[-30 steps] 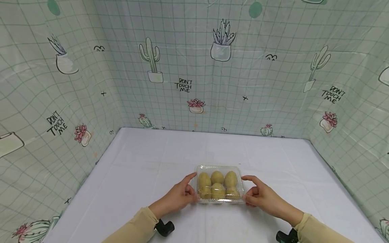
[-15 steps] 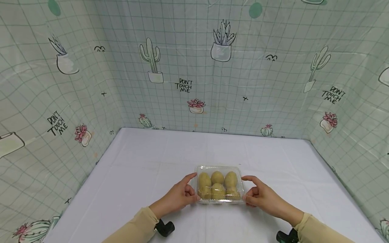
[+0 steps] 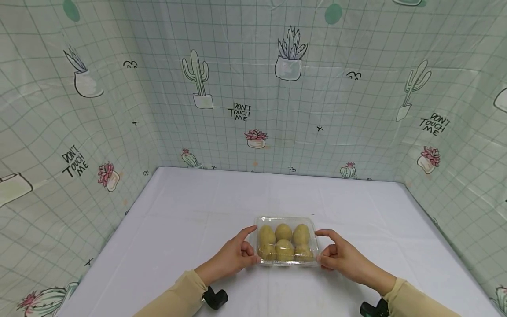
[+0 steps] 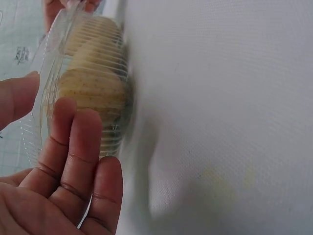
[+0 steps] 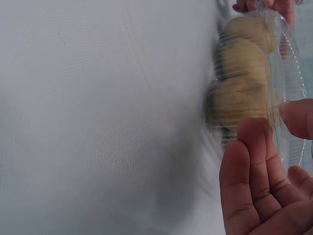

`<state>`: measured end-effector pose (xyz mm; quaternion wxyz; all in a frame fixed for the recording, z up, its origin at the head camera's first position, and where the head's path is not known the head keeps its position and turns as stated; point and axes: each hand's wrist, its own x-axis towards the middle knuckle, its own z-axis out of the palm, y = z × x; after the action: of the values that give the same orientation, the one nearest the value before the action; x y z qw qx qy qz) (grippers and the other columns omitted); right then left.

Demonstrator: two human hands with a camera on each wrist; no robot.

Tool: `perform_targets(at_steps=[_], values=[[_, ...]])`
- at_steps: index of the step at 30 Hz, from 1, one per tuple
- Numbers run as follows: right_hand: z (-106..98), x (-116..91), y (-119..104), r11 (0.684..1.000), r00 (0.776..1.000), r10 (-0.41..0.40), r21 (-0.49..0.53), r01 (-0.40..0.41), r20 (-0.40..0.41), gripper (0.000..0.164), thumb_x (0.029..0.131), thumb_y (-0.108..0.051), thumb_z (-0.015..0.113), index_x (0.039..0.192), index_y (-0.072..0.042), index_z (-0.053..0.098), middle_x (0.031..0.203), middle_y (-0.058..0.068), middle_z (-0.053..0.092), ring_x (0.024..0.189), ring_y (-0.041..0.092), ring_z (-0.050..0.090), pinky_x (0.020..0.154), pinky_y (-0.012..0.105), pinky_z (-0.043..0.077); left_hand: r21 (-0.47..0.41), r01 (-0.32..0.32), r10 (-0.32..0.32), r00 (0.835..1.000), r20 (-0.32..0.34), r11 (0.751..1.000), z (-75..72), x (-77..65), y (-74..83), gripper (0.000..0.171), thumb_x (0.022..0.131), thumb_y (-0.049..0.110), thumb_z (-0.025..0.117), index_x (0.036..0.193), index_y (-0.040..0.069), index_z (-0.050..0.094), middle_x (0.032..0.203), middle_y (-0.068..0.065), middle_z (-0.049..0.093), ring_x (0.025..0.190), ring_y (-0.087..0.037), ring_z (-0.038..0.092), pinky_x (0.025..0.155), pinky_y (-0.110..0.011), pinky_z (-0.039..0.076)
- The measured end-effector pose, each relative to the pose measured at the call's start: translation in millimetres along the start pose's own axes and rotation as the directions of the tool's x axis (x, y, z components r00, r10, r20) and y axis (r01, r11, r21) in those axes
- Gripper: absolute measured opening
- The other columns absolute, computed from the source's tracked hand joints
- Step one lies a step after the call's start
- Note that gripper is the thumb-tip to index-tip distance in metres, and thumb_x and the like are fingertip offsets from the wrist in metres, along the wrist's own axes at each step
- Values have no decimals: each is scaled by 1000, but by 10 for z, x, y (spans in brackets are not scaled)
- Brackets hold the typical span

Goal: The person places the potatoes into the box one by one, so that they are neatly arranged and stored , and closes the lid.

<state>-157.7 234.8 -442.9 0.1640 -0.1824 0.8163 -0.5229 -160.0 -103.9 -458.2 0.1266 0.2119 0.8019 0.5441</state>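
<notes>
A clear plastic clamshell box with a ridged base sits in front of me, its lid closed. Inside lie several oval, yellow-brown, potato-like pieces in two rows. At the box's left side, my left hand holds it, index finger by the far corner and thumb at the near one. My right hand grips the right side in a mirrored way. Each wrist view shows the thumb on the lid side of the rim and other fingers against the ridged base.
Under the box is a table with a white cloth. Grid-patterned sheets with cactus drawings enclose it at the back and both sides. Black devices show by both sleeves.
</notes>
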Motion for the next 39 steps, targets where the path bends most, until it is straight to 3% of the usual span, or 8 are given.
perform_targets(at_steps=[39], values=[[24,11,3,999,1000,16,30,-16,-19,70,92,-4,70,144,5,25,78,10,62,67,13,59,61,27,50,-119,31,-35,999,-33,992,61,22,36,84,81,-6,74,151,-1,29,67,1,58,62,-11,53,57,-23,43]])
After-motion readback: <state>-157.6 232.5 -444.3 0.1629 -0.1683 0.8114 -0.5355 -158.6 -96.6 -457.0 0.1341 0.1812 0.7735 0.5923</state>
